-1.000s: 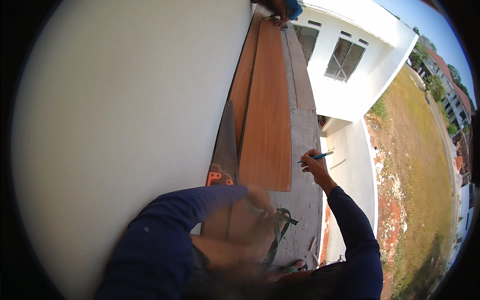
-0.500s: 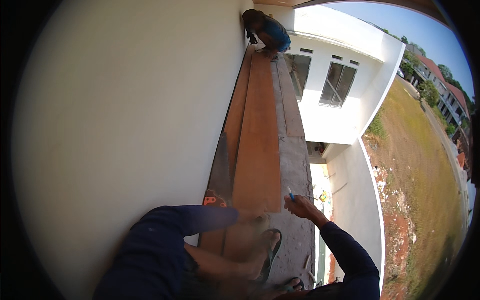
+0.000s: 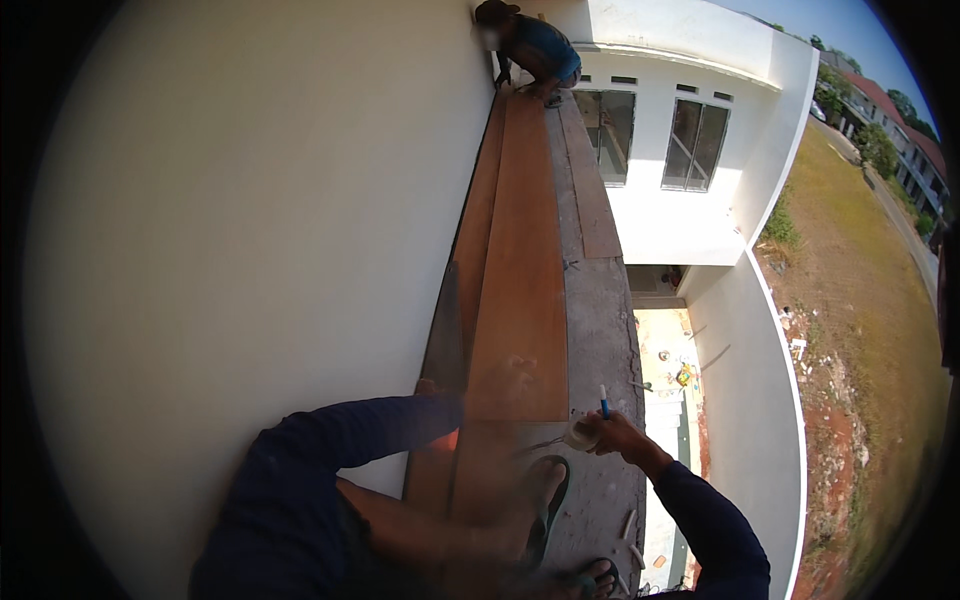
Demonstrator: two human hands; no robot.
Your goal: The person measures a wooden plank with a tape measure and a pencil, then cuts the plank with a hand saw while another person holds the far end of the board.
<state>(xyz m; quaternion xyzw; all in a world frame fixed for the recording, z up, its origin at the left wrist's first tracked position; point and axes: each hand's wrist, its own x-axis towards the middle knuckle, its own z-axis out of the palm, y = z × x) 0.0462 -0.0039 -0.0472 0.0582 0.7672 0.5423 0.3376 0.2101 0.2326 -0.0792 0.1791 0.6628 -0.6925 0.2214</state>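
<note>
My right hand [image 3: 618, 436] is closed over the grey concrete ledge, right of the brown boards. A slim blue-and-white marker [image 3: 604, 404] sticks up from its fingers. Against those fingers is a pale rounded object [image 3: 581, 432], too blurred to name. My left arm reaches across the boards, its hand hidden or smeared near the handsaw, so I cannot tell its fingers. The handsaw's dark blade [image 3: 446, 320] lies along the wall, and its orange handle [image 3: 446, 440] shows blurred below my sleeve. A long brown board [image 3: 520, 280] stretches away beside the narrower board [image 3: 478, 215].
A white wall [image 3: 270, 220] rises close on the left. The rough concrete ledge [image 3: 600, 320] drops off on its right side. A co-worker [image 3: 535, 50] crouches at the far end of the boards. Another thin board [image 3: 590, 190] lies on the ledge.
My left hand has drawn back left from the board's near end toward the saw handle. My right hand has shifted slightly right and down, and the pale rounded object now shows at its fingers.
</note>
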